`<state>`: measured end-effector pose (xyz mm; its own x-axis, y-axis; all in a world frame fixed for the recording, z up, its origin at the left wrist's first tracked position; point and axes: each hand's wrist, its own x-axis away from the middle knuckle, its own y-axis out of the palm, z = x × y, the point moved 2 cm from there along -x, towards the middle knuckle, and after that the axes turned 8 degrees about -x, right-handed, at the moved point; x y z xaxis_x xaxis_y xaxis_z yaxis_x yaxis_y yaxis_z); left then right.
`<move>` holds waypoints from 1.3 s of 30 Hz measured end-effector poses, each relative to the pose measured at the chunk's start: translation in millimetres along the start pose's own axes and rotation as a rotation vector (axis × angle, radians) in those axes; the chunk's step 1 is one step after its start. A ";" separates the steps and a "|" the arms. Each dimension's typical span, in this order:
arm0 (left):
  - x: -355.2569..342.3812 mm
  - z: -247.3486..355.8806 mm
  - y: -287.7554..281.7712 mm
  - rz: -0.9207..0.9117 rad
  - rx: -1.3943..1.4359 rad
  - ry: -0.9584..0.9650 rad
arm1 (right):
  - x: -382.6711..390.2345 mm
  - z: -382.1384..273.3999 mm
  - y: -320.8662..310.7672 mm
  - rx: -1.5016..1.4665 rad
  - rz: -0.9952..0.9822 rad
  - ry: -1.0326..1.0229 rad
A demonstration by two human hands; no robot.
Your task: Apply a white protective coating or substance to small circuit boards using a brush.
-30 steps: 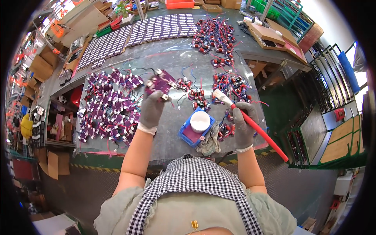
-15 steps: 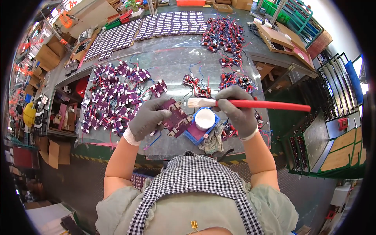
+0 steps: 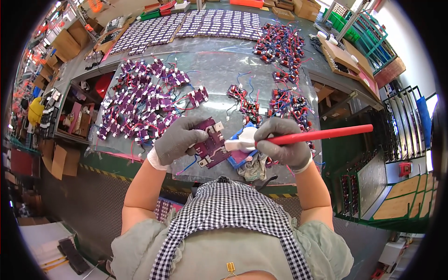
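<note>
My left hand, in a grey glove, is closed on the edge of a purple circuit board with silvery metal tabs. In my gloved right hand I grip a paintbrush by its red handle. Its pale bristles point left, at the board's right edge; whether they touch it I cannot tell. Just behind the brush, a white tub in a blue tray is partly covered by my right hand. A crumpled grey rag lies beside the tray.
Purple boards with wires are heaped on the left of the metal table. Boards with red and black parts pile up on the right. Flat rows of boards line the back. An open cardboard box stands at the far right.
The brush has come down and nearer to the board, its bristles now at the board's right edge. My right hand now covers more of the tub. The whole view has shifted slightly.
</note>
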<state>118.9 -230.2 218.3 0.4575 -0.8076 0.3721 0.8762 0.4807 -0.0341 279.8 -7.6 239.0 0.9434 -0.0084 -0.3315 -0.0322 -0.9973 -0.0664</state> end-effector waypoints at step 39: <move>-46.3 -64.5 27.6 0.391 0.584 0.460 | 14.8 58.6 39.4 0.522 0.565 -0.293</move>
<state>131.6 -201.6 140.3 0.8390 -0.5439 0.0134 0.4806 0.7524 0.4505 273.2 -42.7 176.3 0.6168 -0.4075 -0.6735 -0.6940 -0.6852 -0.2210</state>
